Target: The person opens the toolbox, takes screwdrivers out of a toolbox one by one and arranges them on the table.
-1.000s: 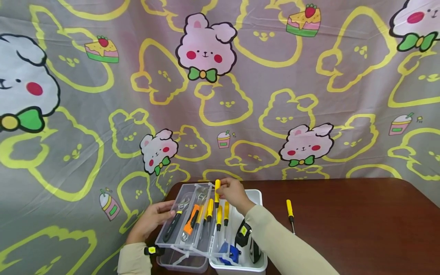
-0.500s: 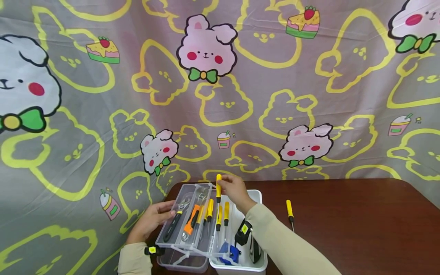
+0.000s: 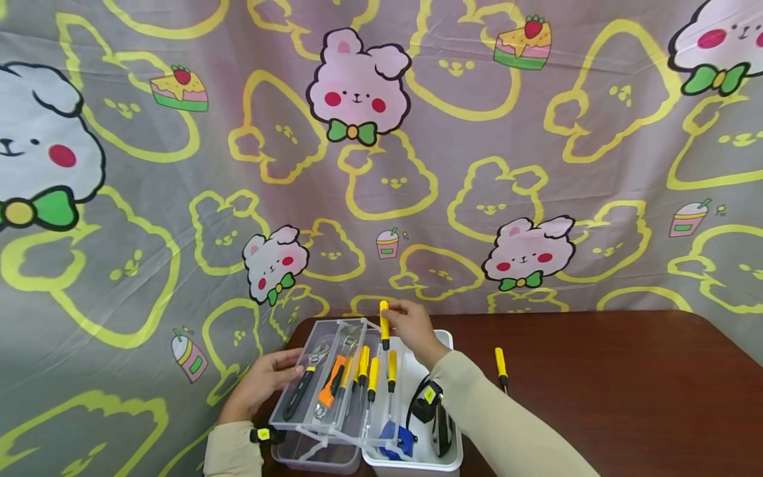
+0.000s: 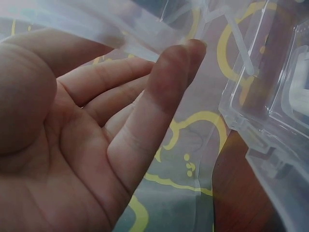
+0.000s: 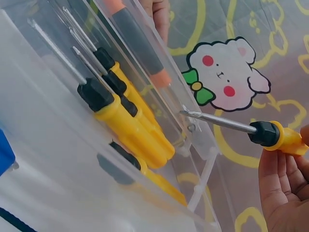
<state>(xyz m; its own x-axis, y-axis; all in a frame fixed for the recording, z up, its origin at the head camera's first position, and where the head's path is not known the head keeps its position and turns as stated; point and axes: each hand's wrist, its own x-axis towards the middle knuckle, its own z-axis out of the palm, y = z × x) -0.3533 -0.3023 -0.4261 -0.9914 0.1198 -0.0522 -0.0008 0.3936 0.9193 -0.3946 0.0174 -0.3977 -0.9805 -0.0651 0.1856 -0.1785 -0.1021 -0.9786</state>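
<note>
My right hand [image 3: 414,328] pinches a screwdriver [image 3: 384,324] by its yellow handle, above the white toolbox base [image 3: 444,341]. In the right wrist view its shank points left, toward the clear tray's end. My left hand [image 3: 262,381] holds the outer edge of the raised clear tray [image 3: 330,430], seen close up in the left wrist view. In that tray lie an adjustable wrench [image 3: 301,391] with a black grip and an orange utility knife [image 3: 332,381]. Several yellow-handled screwdrivers [image 5: 135,135] stand together beside it, handles toward the back.
A blue tape measure [image 3: 398,440] and a black object [image 3: 442,430] sit in the white base. A clear lower lid section [image 3: 346,460] spreads left under the tray. One more yellow screwdriver [image 3: 501,361] lies on the brown table [image 3: 596,384], right of my forearm. A patterned curtain hangs behind.
My right hand has lifted the screwdriver and drawn it slightly right, away from the others. One screwdriver below has tipped left. My left hand stays put.
</note>
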